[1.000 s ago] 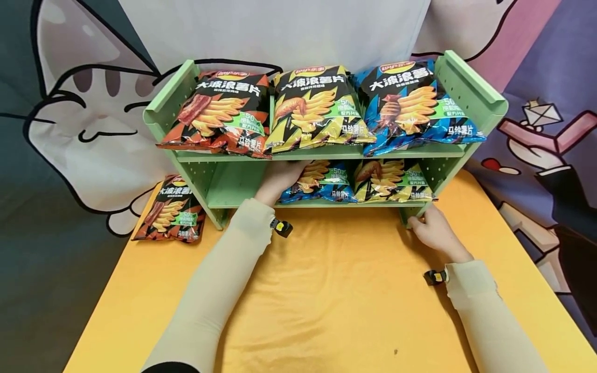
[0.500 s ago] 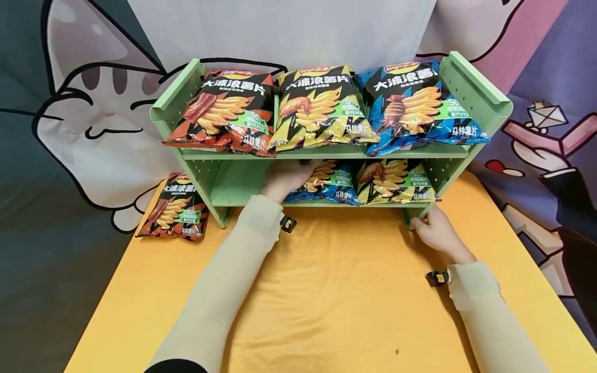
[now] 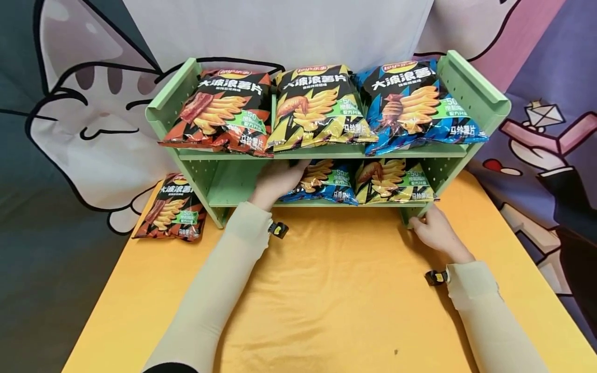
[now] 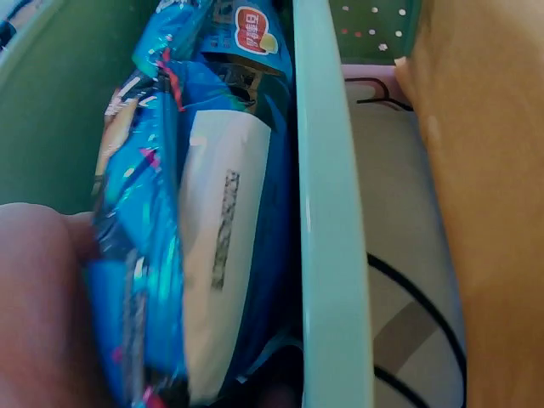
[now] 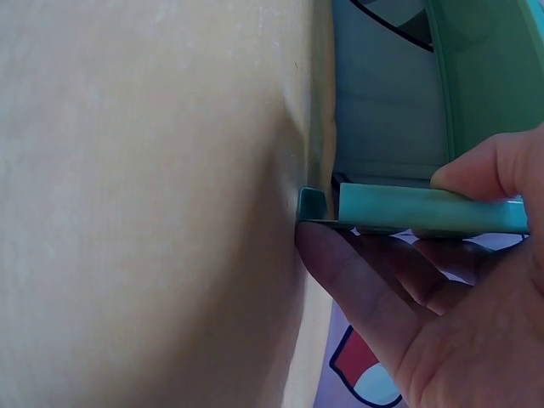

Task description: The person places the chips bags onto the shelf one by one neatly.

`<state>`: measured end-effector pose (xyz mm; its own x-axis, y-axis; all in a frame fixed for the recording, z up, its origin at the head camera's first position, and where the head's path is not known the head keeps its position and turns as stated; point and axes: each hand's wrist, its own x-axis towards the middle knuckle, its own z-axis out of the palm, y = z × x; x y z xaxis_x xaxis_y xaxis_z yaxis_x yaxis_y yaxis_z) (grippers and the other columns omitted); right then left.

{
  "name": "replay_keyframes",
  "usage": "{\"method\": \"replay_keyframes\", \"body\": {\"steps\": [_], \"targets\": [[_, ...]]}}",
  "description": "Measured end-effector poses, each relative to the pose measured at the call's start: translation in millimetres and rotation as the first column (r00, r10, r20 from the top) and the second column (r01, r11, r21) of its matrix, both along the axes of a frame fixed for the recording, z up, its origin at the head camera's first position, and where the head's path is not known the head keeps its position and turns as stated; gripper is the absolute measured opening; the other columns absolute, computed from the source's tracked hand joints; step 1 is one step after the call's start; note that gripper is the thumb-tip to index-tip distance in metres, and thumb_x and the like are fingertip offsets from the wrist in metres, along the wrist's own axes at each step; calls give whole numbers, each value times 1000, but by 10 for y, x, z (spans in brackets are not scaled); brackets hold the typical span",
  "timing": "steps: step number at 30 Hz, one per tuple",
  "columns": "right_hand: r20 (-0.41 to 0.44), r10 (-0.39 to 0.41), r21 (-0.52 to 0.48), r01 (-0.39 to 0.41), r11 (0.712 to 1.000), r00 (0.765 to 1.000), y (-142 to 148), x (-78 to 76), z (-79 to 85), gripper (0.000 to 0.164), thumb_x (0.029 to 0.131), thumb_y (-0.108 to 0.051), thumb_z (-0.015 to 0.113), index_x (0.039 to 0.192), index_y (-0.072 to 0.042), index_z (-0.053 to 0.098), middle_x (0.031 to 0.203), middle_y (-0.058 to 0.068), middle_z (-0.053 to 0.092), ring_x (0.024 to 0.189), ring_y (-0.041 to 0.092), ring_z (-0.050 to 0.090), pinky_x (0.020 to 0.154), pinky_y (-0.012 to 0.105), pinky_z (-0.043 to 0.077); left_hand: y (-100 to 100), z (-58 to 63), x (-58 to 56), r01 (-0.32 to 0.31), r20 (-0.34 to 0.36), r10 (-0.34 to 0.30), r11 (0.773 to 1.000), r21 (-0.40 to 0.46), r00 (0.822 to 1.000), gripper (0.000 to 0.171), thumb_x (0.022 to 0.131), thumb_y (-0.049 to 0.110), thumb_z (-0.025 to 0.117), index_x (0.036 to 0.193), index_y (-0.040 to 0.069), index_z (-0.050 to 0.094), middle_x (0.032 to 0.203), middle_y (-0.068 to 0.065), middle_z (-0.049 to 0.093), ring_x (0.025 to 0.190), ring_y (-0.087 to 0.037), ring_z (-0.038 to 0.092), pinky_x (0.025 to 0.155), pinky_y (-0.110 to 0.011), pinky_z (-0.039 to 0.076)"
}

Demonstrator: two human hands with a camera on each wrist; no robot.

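My left hand (image 3: pixel 278 181) reaches into the lower tier of a green two-tier shelf (image 3: pixel 235 182). It grips the left end of a blue bag of potato chips (image 3: pixel 326 181), its thumb lying along the bag (image 4: pixel 153 221) in the left wrist view, most fingers hidden. To the right of that bag sits a yellow chip bag (image 3: pixel 394 181). My right hand (image 3: pixel 438 233) holds the foot of the shelf's right side panel; thumb and fingers stand on either side of the green panel (image 5: pixel 416 208) in the right wrist view.
The upper tier bears a red chip bag (image 3: pixel 224 111), a yellow one (image 3: pixel 322 109) and a blue one (image 3: pixel 415 106). Another red bag (image 3: pixel 172 210) leans left of the shelf on the yellow tabletop (image 3: pixel 336 290). A printed cloth (image 3: pixel 280 31) hangs behind.
My left hand shifts slightly right, then back left, at the blue bag on the lower tier. My right hand keeps its hold on the shelf foot. The head view sways a little.
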<state>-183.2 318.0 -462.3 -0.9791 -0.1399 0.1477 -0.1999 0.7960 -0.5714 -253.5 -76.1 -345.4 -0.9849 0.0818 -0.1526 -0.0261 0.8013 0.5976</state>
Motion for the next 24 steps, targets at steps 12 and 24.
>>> {"method": "replay_keyframes", "body": {"steps": [12,24], "targets": [[27,2,15,-2,1000,1000,10,9,2,28,98,-10,56,120,7,54,94,19,55,77,28,50,69,37,38,-305,-191,574,-7,-479,-3,1000,-18,878,78,99,65,51,152,8,48,131,-20,62,105,-41,66,84,-58,54],[25,-4,2,4,1000,1000,4,-3,6,36,99,-10,56,129,8,52,97,21,60,79,28,52,71,38,40,-919,-452,1024,92,-768,-35,995,32,639,28,93,29,72,110,7,73,91,-3,75,75,-19,69,62,-36,51]]}}
